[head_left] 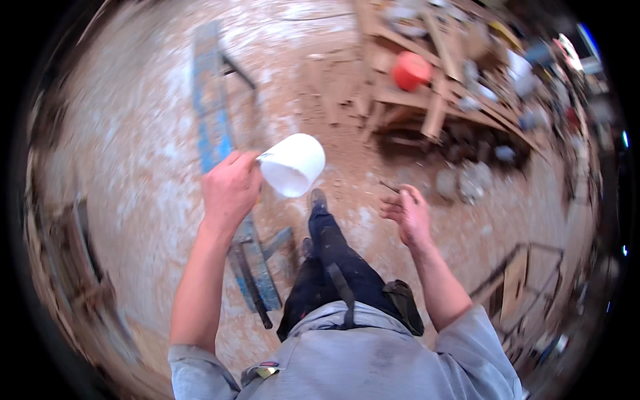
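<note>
My left hand (pixel 230 187) is closed on the edge of a white tub (pixel 309 157), a smooth, round-walled vessel tilted so that its pale inside partly shows. It hangs in front of me, above the floor. Out to the right, my right hand (pixel 410 212) has its fingers curled, with a thin dark stick-like piece (pixel 389 187) pinched at the thumb and pointing left. What kind of thing that is cannot be made out.
A blue-smeared plank bench (pixel 207 107) stands under and beyond my left hand, a dark bar (pixel 252 287) along its near end. At the far right a cluttered wooden table (pixel 407 100) carries a red-orange pot (pixel 411 71). A metal frame (pixel 527 280) stands at right.
</note>
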The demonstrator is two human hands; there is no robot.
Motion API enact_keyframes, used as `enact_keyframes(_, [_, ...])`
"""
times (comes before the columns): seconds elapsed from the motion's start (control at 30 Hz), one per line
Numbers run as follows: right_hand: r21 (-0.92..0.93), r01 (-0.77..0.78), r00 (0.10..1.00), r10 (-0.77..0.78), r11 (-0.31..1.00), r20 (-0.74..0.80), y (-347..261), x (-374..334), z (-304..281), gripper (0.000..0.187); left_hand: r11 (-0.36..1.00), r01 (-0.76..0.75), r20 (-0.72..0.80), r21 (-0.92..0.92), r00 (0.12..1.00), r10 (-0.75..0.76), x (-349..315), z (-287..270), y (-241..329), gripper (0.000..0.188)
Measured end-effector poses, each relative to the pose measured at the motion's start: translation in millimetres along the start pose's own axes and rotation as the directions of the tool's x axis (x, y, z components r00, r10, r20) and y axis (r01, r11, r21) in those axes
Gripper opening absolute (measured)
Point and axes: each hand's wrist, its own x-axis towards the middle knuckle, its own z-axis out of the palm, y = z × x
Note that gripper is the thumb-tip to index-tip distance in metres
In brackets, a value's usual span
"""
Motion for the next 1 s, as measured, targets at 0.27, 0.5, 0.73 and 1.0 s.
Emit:
enact_keyframes(0.27, [0.324,0.053,0.992,-0.087,0.945,0.093,-31,-75,-134,0.05,0.908,-0.202,0.21,-0.367,0.933,0.292,-28,76,207,0.014])
enact_keyframes(0.5, [0.584,0.06,0.989,-0.127,0.81,0.074,-1,-130,-298,0.052,0.794,-0.328,0.352,-0.511,0.764,0.541,-57,171,381,0.013])
enact_keyframes(0.73, [0.724,0.056,0.994,-0.104,0.687,0.021,16,-153,-460,0.072,0.774,-0.212,0.588,-0.596,0.541,0.601,-71,267,535,0.016])
enact_keyframes(1.0, [0.75,0.034,0.992,-0.112,0.66,0.054,-13,-132,-581,0.076,0.8,-0.226,0.701,-0.556,0.39,0.598,-58,359,626,0.02])
